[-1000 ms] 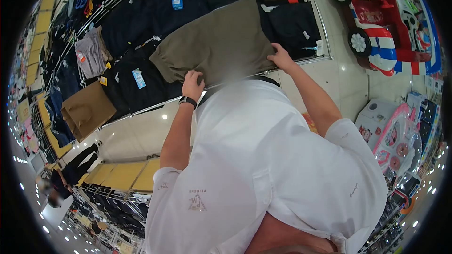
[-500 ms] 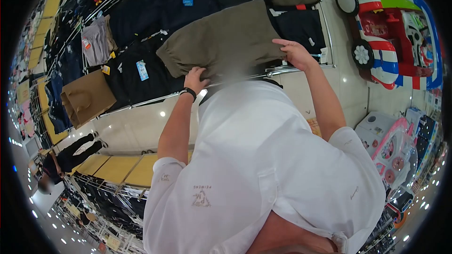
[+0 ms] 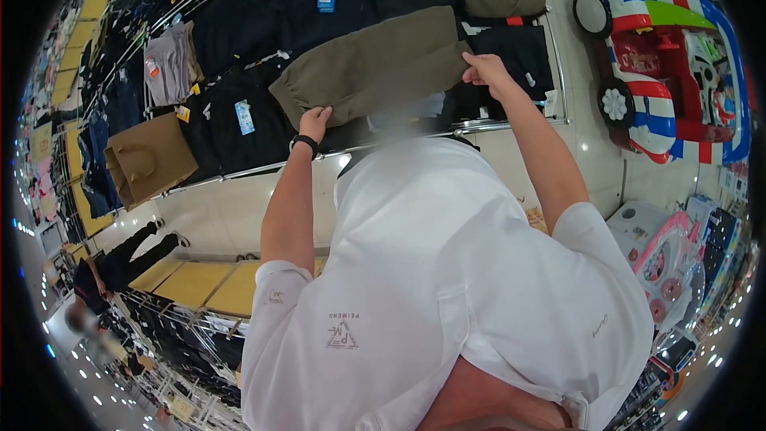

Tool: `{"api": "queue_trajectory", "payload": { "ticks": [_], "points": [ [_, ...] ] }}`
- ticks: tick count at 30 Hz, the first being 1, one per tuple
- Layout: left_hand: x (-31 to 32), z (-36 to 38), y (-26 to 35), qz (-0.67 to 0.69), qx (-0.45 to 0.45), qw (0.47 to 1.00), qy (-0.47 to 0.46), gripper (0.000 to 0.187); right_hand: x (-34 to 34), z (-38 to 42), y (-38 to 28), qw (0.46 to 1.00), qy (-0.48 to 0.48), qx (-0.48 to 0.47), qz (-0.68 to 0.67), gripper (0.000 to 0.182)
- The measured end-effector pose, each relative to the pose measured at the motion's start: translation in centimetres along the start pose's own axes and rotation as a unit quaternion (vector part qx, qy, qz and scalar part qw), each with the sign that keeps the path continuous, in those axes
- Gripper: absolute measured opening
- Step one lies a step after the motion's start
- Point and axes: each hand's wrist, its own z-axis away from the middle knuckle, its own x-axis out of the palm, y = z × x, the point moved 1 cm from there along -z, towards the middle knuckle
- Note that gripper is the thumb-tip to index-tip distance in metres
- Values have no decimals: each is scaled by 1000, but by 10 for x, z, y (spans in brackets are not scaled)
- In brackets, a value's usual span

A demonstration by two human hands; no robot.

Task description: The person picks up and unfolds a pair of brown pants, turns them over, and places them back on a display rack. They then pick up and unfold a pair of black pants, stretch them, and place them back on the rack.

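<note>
Olive-brown trousers (image 3: 375,60) lie folded lengthwise over dark garments on a metal-railed display rack. My left hand (image 3: 313,124) grips their near edge, close to the gathered end. At the other end, my right hand (image 3: 485,73) pinches the corner of the same trousers, fingers closed. A blurred patch hides part of the fabric's near edge and what lies just below it. Dark trousers with a light-blue tag (image 3: 243,117) lie left of my left hand.
A brown paper bag (image 3: 150,161) sits at the rack's left end, near grey garments (image 3: 169,65). The metal rail (image 3: 231,175) runs along the near side. A toy car (image 3: 670,64) stands at right. A person (image 3: 104,275) is at lower left.
The near edge of the olive-brown trousers has moved up, making them narrower. My left hand has shifted left and now grips the edge; my right hand has closed on the corner.
</note>
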Motion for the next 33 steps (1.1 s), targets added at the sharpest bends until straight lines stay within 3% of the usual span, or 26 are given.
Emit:
{"api": "queue_trajectory", "payload": {
  "ticks": [5, 7, 9, 10, 11, 12, 14, 17, 18, 20, 21, 23, 24, 26, 27, 32, 33],
  "points": [
    [-5, -14, 6, -67, 21, 997, 41, 38, 11, -56, 20, 999, 41, -11, 24, 28],
    [-7, -15, 16, -134, 13, 988, 70, 39, 14, -69, 29, 977, 127, -63, 158, 37],
    [-9, -13, 30, -153, -21, 986, 69, 38, 22, -74, 41, 959, 181, -77, 205, 39],
    [-10, -11, 36, -170, -55, 982, 68, 38, 23, -75, 43, 935, 235, -92, 251, 43],
    [-9, -9, 37, -170, -56, 982, 66, 38, 20, -80, 45, 958, 174, -36, 227, 53],
    [-7, -9, 35, -173, -76, 979, 71, 38, 22, -80, 46, 958, 173, -34, 228, 53],
    [-5, -5, 30, -175, -98, 977, 74, 39, 30, -79, 50, 960, 194, -51, 195, 71],
    [-7, 9, 28, -140, -77, 974, 158, 45, 34, -83, 58, 954, 224, -58, 193, 85],
    [-8, 14, 26, -141, -76, 975, 156, 45, 34, -84, 57, 954, 225, -56, 192, 85],
    [-9, 23, 16, -186, 10, 928, 323, 62, 32, -83, 59, 962, 206, -36, 175, 87],
    [-10, 25, 9, -186, 12, 929, 321, 62, 31, -79, 56, 962, 209, -34, 174, 87],
    [-12, 27, -9, -91, -71, 939, 324, 86, 34, -69, 46, 952, 208, -16, 223, 87],
    [-11, 23, -24, -91, -71, 939, 323, 86, 37, -64, 41, 952, 209, -16, 224, 87],
    [-9, 12, -55, 25, -123, 953, 277, 98, 45, -53, 33, 928, 247, -12, 279, 82],
    [-10, 10, -57, 122, -164, 949, 241, 99, 49, -48, 33, 927, 250, -11, 279, 82],
    [-25, 7, -48, 80, -173, 959, 210, 89, 63, -26, 26, 866, 341, -159, 329, 65],
    [-29, 6, -47, 59, -177, 958, 217, 88, 65, -27, 27, 887, 322, -133, 304, 65]
  ]
}}
